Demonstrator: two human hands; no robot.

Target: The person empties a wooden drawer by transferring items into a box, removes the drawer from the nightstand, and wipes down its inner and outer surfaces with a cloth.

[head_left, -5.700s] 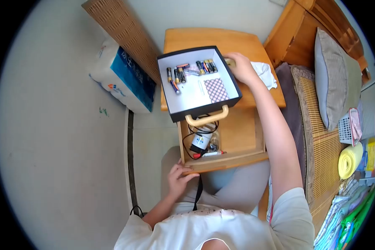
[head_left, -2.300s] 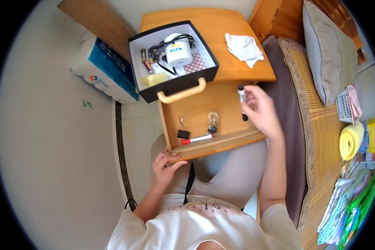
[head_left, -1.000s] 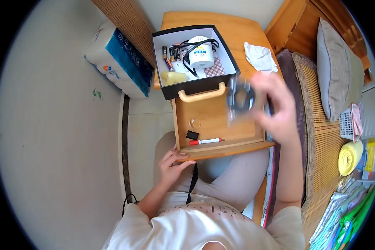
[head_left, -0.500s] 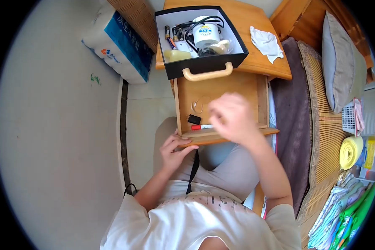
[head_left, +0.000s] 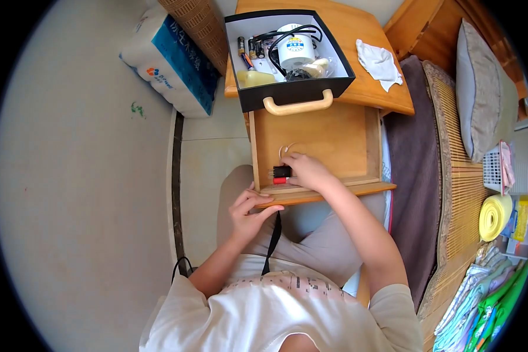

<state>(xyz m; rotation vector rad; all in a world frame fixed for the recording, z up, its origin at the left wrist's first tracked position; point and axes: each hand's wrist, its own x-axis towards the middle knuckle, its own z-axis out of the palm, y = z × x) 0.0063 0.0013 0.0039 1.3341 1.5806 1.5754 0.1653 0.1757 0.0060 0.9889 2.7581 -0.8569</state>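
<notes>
While our left hand (head_left: 248, 215) pinches the drawer front (head_left: 328, 195), our right hand (head_left: 308, 172) touches the black charger (head_left: 281, 171), its grip unclear.

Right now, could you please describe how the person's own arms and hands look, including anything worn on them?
The left hand and right hand are ungloved, with no watch or bracelet visible. Short, loose, off-white fabric sleeves leave the forearms bare.

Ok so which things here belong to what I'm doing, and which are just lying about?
Seemingly part of the job:
drawer, its front edge held by your left hand
black plug and red-capped marker, at your right hand
black box holding batteries and a white device

Apparently just lying about:
white cloth
white-and-blue pack
pillow
yellow roll
</notes>
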